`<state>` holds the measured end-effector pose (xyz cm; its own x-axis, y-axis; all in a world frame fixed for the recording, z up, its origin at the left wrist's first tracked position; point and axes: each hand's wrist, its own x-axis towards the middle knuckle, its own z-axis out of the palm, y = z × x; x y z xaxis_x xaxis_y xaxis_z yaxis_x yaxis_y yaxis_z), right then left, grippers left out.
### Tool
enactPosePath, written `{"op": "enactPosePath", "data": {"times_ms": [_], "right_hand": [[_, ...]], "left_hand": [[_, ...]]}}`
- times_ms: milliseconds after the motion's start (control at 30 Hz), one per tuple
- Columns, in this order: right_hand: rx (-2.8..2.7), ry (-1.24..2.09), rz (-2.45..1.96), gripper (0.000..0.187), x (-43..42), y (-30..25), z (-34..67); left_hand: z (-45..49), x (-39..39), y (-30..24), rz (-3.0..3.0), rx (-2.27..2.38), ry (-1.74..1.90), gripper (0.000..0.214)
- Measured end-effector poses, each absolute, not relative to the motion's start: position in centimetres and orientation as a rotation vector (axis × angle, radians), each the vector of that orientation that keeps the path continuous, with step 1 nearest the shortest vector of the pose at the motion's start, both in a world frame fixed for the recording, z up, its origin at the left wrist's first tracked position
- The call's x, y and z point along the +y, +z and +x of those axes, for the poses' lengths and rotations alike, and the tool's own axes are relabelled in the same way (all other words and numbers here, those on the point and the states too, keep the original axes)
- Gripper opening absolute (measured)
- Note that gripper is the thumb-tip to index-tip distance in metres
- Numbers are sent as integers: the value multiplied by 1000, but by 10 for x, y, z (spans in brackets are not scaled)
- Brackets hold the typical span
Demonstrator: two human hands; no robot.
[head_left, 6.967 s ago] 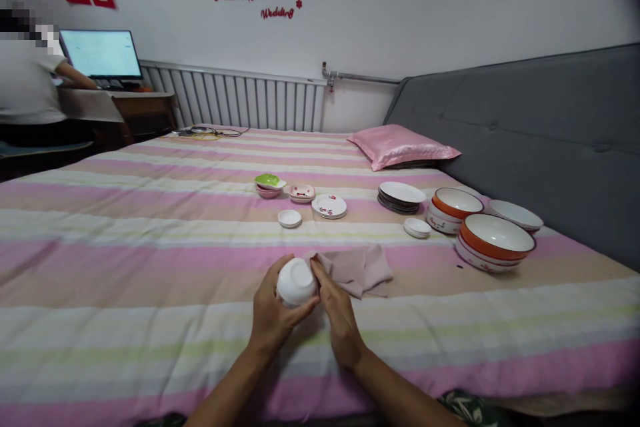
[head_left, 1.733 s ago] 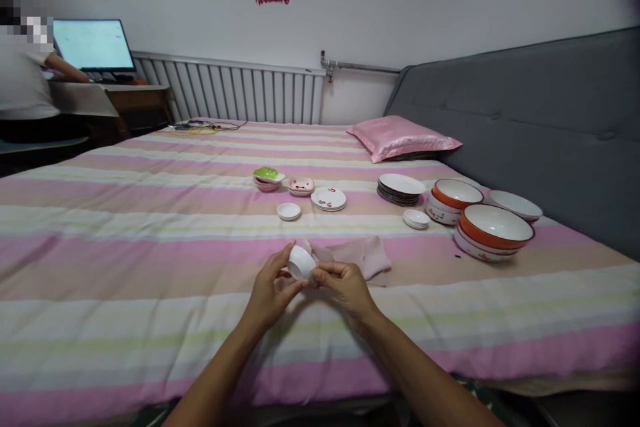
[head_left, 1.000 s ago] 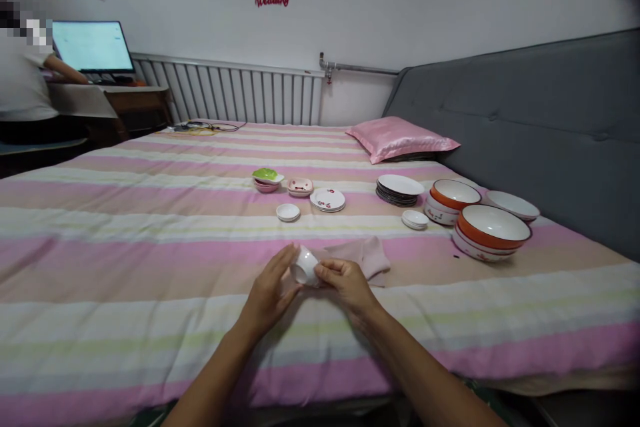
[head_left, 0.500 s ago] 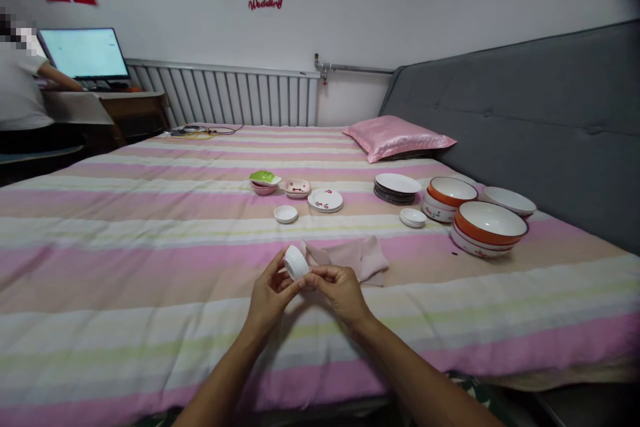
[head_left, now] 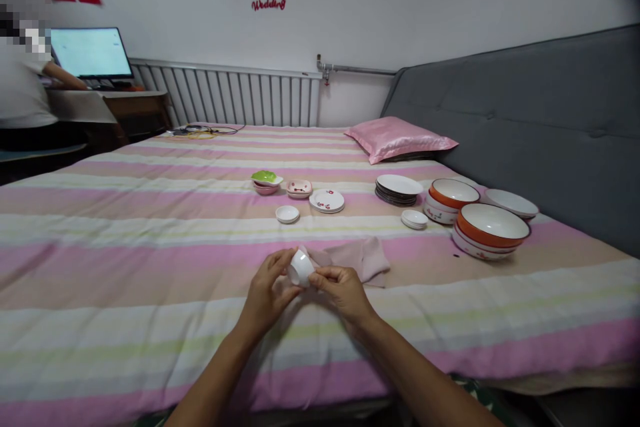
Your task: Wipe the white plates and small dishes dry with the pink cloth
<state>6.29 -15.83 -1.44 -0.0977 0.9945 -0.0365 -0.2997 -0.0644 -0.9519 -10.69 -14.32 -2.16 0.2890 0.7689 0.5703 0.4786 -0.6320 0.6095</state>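
Note:
A small white bowl (head_left: 301, 266) is held tilted above the striped bed, between both hands. My left hand (head_left: 266, 295) grips its left side with curled fingers. My right hand (head_left: 341, 291) pinches its right rim. A pink cloth (head_left: 357, 257) lies crumpled on the bedspread just behind my right hand, its near end reaching the bowl.
Small dishes (head_left: 288, 214) and a patterned plate (head_left: 327, 200) sit mid-bed. A plate stack (head_left: 399, 188) and orange-rimmed bowls (head_left: 490, 229) stand at the right by the grey headboard (head_left: 550, 120). A pink pillow (head_left: 400, 139) lies behind. Another person (head_left: 25, 93) sits at a desk, far left.
Over the last seconds both hands have been turning the white bowl, showing its base, then its side and rim. The hands stayed in the same spot above the bed.

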Motion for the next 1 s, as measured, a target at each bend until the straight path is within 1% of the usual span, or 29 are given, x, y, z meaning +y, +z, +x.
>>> {"op": "enactPosePath", "data": {"times_ms": [167,300,400,500,567,633,733,800,1000], "right_hand": [[-977,1554,-938,32,-157,-17,66],[-964,1612,-918,31,-155,-15,70],[-945,1593,-922,33,-154,-12,71],[-888,1587,-848,34,-153,-11,70],[-869,1564,-828,33,-153,-11,68],[-908,1520,-844,29,-154,-12,66],[-1043,1452,-848,23,-156,-11,64],[-1115,1423,-831,20,-157,-10,64],[-1150,1359,-899,18,-157,-7,65]], "left_hand": [[-110,-143,-21,2594,1088,1176,57],[-110,-144,-22,2640,1080,1179,50],[-107,-146,-22,2413,1093,1259,54],[-98,-148,-22,1881,1133,1329,68],[-89,-150,-21,1511,1084,1273,74],[-82,-153,-19,1273,1021,1210,72],[-76,-155,-15,1136,1011,1194,68],[-76,-156,-14,1108,1020,1210,70],[-85,-150,-16,1200,1023,1254,85]]}}
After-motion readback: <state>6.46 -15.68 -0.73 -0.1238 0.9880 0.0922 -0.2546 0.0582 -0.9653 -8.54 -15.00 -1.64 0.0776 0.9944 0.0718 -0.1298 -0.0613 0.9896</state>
